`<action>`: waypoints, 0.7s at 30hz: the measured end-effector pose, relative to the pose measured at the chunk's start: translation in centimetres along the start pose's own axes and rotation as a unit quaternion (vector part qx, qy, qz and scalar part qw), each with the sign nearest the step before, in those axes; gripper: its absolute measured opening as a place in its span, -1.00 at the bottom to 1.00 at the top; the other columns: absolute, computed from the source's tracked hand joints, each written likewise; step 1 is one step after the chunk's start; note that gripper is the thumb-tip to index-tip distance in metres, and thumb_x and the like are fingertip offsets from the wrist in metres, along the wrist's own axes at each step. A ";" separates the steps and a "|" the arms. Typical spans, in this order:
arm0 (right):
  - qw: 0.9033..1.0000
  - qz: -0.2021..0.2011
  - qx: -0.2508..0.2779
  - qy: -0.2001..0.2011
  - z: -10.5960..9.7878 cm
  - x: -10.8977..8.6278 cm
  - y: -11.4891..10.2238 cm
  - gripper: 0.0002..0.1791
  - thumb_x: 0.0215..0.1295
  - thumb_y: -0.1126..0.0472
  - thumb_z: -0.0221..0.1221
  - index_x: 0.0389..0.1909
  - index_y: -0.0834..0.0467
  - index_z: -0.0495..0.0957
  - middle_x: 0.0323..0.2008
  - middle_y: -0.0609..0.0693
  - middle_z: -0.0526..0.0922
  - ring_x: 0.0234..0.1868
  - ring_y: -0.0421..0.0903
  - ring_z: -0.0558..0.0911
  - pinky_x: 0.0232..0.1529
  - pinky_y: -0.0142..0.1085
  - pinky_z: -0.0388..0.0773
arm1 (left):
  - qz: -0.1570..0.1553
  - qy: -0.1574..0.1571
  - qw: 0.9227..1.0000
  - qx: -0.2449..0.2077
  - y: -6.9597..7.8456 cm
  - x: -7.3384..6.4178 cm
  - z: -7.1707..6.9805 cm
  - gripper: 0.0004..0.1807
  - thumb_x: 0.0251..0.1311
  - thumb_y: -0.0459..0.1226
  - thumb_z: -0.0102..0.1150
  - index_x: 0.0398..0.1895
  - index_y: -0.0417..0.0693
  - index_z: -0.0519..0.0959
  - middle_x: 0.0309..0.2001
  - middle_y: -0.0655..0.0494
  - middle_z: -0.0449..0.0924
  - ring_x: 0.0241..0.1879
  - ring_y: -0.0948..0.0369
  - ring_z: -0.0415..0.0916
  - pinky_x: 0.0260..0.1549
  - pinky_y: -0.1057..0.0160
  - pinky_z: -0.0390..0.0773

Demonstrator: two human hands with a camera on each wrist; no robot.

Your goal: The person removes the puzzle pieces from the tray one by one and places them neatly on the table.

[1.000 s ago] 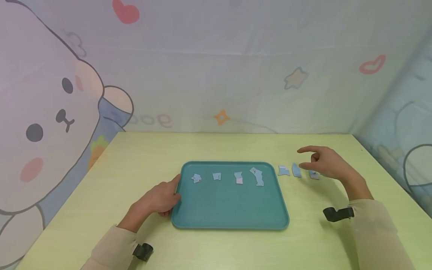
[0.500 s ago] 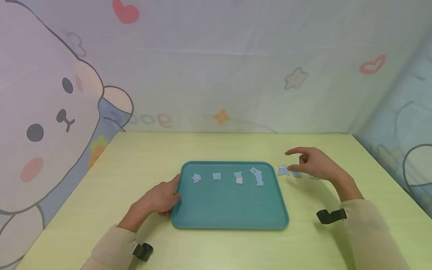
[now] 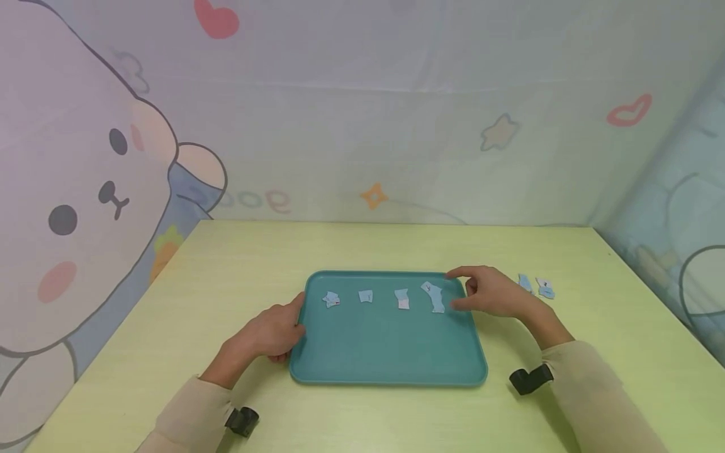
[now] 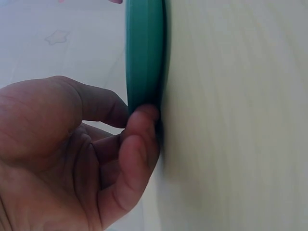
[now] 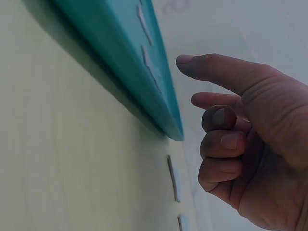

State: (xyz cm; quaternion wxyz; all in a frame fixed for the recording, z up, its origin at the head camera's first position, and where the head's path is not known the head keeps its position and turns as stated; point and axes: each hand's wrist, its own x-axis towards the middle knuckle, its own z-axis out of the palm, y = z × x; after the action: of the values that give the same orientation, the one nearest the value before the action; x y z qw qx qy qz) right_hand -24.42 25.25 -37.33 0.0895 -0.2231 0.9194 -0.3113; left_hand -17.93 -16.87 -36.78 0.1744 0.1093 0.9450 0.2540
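My left hand (image 3: 269,330) grips the left rim of a teal tray (image 3: 387,382), thumb on the rim and curled fingers against its outer side in the left wrist view. Over the tray's right edge is my right hand (image 3: 493,292), thumb and index spread apart with nothing between them, the other fingers curled in. Light-blue jigsaw puzzle pieces lie in a row on the tray; the long rightmost puzzle piece (image 3: 435,297) is just left of my right thumb. Another, a blue-and-pink puzzle piece (image 3: 402,299), lies left of it.
On the pale yellow table (image 3: 255,251), right of the tray, lie a narrow puzzle piece (image 3: 525,283) and a patterned puzzle piece (image 3: 545,288), partly behind my right hand in the head view. A printed cloth (image 3: 362,113) hangs behind the table.
My right hand has moved left, from above the loose puzzle pieces to the tray's right edge, uncovering two of them. My left hand stays at the tray's left rim.
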 end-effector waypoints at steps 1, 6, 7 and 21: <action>1.000 0.000 -0.003 -0.004 0.3 0.1 -0.1 -0.33 0.26 0.07 0.46 0.33 0.25 0.56 -0.60 -0.16 0.27 -0.54 -0.21 0.28 -0.45 -0.34 0.25 | 0.000 0.000 1.000 -0.001 0.0 0.0 0.0 -0.20 0.48 -0.40 -0.10 0.68 -0.41 -0.14 -0.73 0.06 0.48 -0.76 0.23 0.41 -0.67 0.30 0.41; 1.000 0.006 -0.016 -0.019 1.5 0.7 -0.2 -0.29 0.23 0.03 0.47 0.36 0.22 0.55 -0.62 -0.17 0.21 -0.55 -0.20 0.23 -0.47 -0.34 0.18 | 0.004 -0.001 1.000 -0.005 0.0 0.0 0.0 -0.20 0.48 -0.40 -0.10 0.68 -0.42 -0.14 -0.73 0.06 0.47 -0.77 0.23 0.40 -0.67 0.30 0.42; 1.000 0.007 -0.019 -0.021 1.7 0.8 -0.2 -0.28 0.23 0.01 0.48 0.36 0.22 0.55 -0.62 -0.17 0.21 -0.55 -0.20 0.22 -0.47 -0.34 0.17 | 0.003 0.000 1.000 -0.005 0.0 -0.1 -0.1 -0.20 0.48 -0.40 -0.09 0.68 -0.42 -0.13 -0.73 0.06 0.47 -0.76 0.23 0.40 -0.66 0.29 0.43; 0.999 0.009 -0.047 -0.021 2.4 1.1 -0.9 -0.25 0.28 0.01 0.42 0.41 0.29 0.50 -0.65 -0.18 0.17 -0.55 -0.20 0.22 -0.47 -0.33 0.15 | 0.002 0.004 1.000 0.004 -0.1 -0.2 -0.2 -0.20 0.46 -0.40 -0.09 0.67 -0.42 -0.11 -0.73 0.05 0.49 -0.76 0.23 0.40 -0.68 0.29 0.41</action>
State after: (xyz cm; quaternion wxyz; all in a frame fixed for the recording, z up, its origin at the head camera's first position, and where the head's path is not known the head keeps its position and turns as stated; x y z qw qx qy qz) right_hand -24.33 22.83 -38.65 0.1011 -0.2250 0.9330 -0.2621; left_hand -17.79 -17.10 -36.58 0.1700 0.1113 0.9464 0.2511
